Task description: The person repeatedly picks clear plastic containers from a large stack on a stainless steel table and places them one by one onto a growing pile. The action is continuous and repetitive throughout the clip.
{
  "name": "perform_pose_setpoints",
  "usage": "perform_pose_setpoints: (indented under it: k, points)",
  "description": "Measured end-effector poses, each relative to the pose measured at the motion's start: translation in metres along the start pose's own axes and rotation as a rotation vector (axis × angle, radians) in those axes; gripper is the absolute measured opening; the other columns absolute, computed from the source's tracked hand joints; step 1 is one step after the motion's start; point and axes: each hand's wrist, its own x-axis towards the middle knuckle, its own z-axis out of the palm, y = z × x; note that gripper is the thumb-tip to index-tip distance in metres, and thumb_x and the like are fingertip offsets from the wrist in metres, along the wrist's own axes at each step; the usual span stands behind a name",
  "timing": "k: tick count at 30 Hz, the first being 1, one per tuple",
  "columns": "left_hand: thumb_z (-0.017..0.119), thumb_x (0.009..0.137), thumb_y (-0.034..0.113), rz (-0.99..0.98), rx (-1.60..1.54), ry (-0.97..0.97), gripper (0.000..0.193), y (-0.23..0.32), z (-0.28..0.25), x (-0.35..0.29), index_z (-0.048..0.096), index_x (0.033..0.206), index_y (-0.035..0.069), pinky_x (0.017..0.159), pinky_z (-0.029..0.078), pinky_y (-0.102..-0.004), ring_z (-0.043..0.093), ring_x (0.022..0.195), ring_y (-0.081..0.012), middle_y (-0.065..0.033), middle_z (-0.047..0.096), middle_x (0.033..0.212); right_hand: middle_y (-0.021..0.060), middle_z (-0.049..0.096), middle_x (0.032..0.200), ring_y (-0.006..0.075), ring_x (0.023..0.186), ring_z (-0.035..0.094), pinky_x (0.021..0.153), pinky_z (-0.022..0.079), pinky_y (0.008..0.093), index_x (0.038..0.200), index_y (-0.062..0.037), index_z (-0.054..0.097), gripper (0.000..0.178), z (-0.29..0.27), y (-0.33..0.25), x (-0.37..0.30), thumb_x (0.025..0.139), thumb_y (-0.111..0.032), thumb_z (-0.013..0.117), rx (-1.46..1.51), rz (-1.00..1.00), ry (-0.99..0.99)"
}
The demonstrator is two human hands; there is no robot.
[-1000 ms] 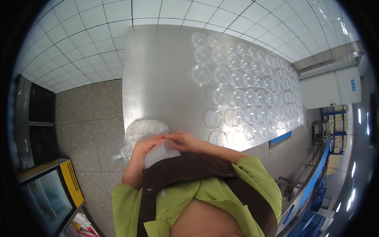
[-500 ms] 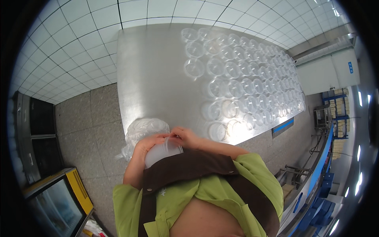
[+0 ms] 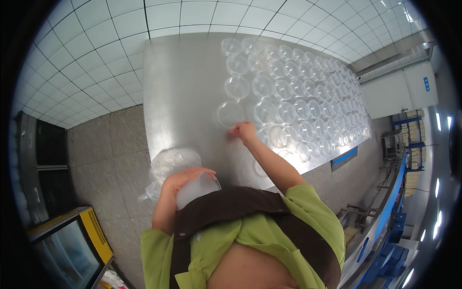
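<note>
Holding translucent cups [image 3: 191,194]; blue label [image 3: 426,84], illegible

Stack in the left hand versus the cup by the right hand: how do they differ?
The stack is tilted in the left hand, partly hidden by the apron; the cup seems to rest on the table by the right hand.
The stack looks cloudy white; the cup is clear, showing table through it.
Both look like round-rimmed plastic.
</note>
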Motion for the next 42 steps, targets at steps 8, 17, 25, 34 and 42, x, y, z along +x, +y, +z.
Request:
perform_pose_setpoints:
  k: [8, 17, 25, 34, 42]
  points:
    - [0.063, 0.080, 0.039, 0.070, -0.201, -0.046, 0.067, -0.004, 0.005, -0.011, 0.045, 0.130, -0.001, 0.101, 0.036, -0.0338, 0.051, 0.114, -0.0234, -0.0135, 0.055, 0.122, 0.0159, 0.061, 0.085, 0.0225, 0.076, 0.063, 0.070, 0.054, 0.0321, 0.091, 0.0061, 0.054, 0.015, -0.001, -0.001, -0.035, 0.086, -0.007, 0.058, 0.229, -0.100, -0.038]
    - [0.066, 0.076, 0.034, -0.117, -0.284, 0.078, 0.068, -0.010, 0.006, -0.001, 0.044, 0.130, -0.002, 0.098, 0.040, -0.0347, 0.052, 0.113, -0.0240, -0.0134, 0.056, 0.121, 0.0086, 0.064, 0.081, 0.0200, 0.074, 0.063, 0.067, 0.050, 0.0322, 0.097, -0.0039, 0.062, 0.014, 0.027, 0.031, -0.163, 0.085, -0.011, 0.060, -0.688, -0.855, -0.592]
    - [0.067, 0.079, 0.039, -0.022, -0.168, -0.040, 0.058, -0.010, 0.008, -0.003, 0.051, 0.117, -0.001, 0.097, 0.041, -0.0351, 0.055, 0.109, -0.0223, -0.0146, 0.058, 0.118, 0.0104, 0.062, 0.079, 0.0163, 0.068, 0.061, 0.061, 0.054, 0.0280, 0.089, 0.0031, 0.057, 0.015, -0.032, 0.031, -0.091, 0.088, -0.012, 0.058, -0.057, -0.133, 0.044]
    - [0.064, 0.082, 0.032, -0.020, 0.076, -0.054, 0.056, -0.024, 0.002, 0.012, 0.046, 0.124, -0.001, 0.096, 0.040, -0.0320, 0.052, 0.112, -0.0187, -0.0122, 0.056, 0.119, 0.0085, 0.062, 0.083, 0.0180, 0.071, 0.062, 0.063, 0.053, 0.0307, 0.099, 0.0008, 0.062, 0.019, -0.005, 0.040, -0.172, 0.086, -0.013, 0.059, -0.275, -0.288, -0.361]
    - [0.054, 0.084, 0.022, -0.218, 0.391, 0.140, 0.058, -0.016, 0.026, 0.007, 0.037, 0.135, 0.001, 0.102, 0.033, -0.0284, 0.043, 0.120, -0.0172, -0.0082, 0.048, 0.129, 0.0123, 0.062, 0.095, 0.0301, 0.079, 0.062, 0.067, 0.052, 0.0357, 0.100, -0.0074, 0.064, 0.019, 0.022, 0.056, -0.213, 0.082, -0.010, 0.065, -0.541, -1.175, -0.408]
